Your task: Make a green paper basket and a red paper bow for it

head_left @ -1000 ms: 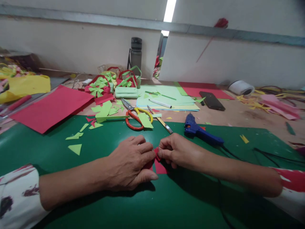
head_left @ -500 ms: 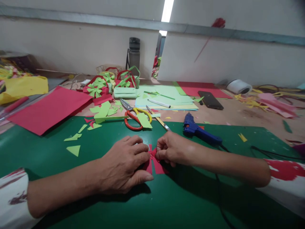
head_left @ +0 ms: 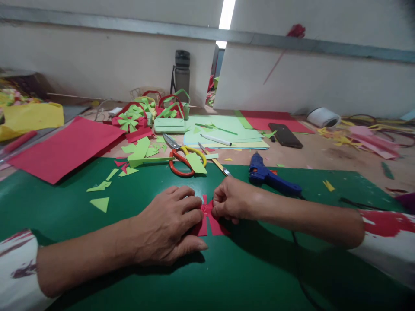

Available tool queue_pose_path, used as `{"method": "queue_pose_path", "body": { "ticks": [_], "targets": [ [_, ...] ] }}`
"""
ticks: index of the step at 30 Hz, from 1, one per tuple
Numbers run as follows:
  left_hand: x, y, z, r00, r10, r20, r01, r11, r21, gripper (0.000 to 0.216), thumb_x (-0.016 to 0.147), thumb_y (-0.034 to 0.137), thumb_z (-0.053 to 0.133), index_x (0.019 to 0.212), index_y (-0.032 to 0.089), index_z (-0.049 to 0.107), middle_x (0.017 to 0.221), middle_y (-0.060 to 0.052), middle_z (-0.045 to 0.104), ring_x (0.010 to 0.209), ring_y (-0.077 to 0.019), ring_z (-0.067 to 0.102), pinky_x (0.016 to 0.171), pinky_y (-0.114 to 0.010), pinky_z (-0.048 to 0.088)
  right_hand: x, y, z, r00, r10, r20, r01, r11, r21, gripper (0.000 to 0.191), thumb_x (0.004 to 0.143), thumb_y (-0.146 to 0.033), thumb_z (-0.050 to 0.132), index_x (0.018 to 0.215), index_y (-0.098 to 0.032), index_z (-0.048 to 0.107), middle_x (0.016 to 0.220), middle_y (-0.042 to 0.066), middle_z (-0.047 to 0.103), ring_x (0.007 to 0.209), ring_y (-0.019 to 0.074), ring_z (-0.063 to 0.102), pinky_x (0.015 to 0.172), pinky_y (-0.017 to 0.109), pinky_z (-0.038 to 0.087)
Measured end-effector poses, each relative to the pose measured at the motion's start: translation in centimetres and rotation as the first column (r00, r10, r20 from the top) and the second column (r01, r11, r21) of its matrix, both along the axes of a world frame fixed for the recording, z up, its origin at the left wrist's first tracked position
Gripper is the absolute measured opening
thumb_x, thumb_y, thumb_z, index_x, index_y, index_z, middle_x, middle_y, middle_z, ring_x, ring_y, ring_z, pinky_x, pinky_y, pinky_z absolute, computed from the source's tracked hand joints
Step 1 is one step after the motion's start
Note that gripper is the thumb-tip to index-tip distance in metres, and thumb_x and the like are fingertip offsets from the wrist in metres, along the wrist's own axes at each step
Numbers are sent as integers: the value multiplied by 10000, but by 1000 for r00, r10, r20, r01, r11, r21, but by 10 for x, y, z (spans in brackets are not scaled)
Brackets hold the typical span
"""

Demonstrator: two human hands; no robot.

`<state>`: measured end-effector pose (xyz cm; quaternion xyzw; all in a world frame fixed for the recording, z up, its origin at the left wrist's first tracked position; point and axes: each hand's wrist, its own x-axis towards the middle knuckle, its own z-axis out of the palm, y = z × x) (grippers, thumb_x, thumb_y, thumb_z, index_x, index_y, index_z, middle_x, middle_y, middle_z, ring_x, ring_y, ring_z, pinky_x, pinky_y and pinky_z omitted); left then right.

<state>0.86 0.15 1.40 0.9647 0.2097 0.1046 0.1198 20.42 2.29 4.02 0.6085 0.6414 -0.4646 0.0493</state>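
Note:
A small red paper piece (head_left: 209, 220) with cut flaps lies on the green cutting mat (head_left: 97, 268) between my hands. My left hand (head_left: 168, 224) lies flat on its left part, fingers stretched out and pressing it down. My right hand (head_left: 231, 201) is closed in a pinch on one flap at the piece's middle. Part of the red paper is hidden under both hands.
A blue glue gun (head_left: 270, 178) with its cord lies just right of my right hand. Behind are orange-and-yellow scissors (head_left: 183, 159), a craft knife (head_left: 215, 163), green scraps (head_left: 100, 202), a red sheet (head_left: 65, 146), light green sheets (head_left: 227, 131), a phone (head_left: 285, 135), a grey bottle (head_left: 182, 71) and finished paper baskets (head_left: 152, 110).
The red piece has opened out from a folded lump into spread flaps. My hands have shifted slightly away from me, the left flattening on the paper.

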Motion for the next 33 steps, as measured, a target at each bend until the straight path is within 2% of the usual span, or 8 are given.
{"method": "queue_pose_path", "body": {
  "ticks": [5,10,18,27,33],
  "targets": [
    [0,-1,0,1000,-1,-16,1,1000,22,417,900,517,350,941,171,578,1004,-115,586,924,-261,442,762,-401,364,-6,0,7,998,-43,47,45,998,-42,187,610,-124,634,483,-174,507,370,-71,458,368,74,453,363,171,324],
    [0,-3,0,999,-6,-31,7,1000,25,419,895,519,365,960,165,581,1007,-117,584,923,-268,443,763,-411,361,-5,3,2,998,-64,-4,64,997,-46,178,613,-139,655,484,-172,536,393,-67,469,395,77,453,397,184,383],
    [0,-3,0,1000,-10,-25,11,1000,16,403,893,505,385,955,161,585,993,-119,574,917,-267,451,773,-412,371,-6,1,5,996,-90,-26,89,995,-50,165,625,-136,666,494,-160,569,358,-67,442,380,67,398,368,174,321],
    [0,-3,-2,1000,-12,-14,12,1000,7,403,896,496,383,942,152,589,991,-121,570,916,-270,452,776,-419,374,-8,0,6,997,-76,19,77,997,-15,184,629,-140,659,482,-167,552,351,-70,422,379,68,383,363,180,292],
    [0,-3,-3,1000,-5,-15,6,1000,12,422,898,502,373,962,147,592,988,-120,569,906,-266,450,776,-419,375,-7,0,1,993,-22,112,11,995,98,154,578,-229,683,501,-180,559,386,-72,402,399,81,356,353,212,228]
  ]
}}
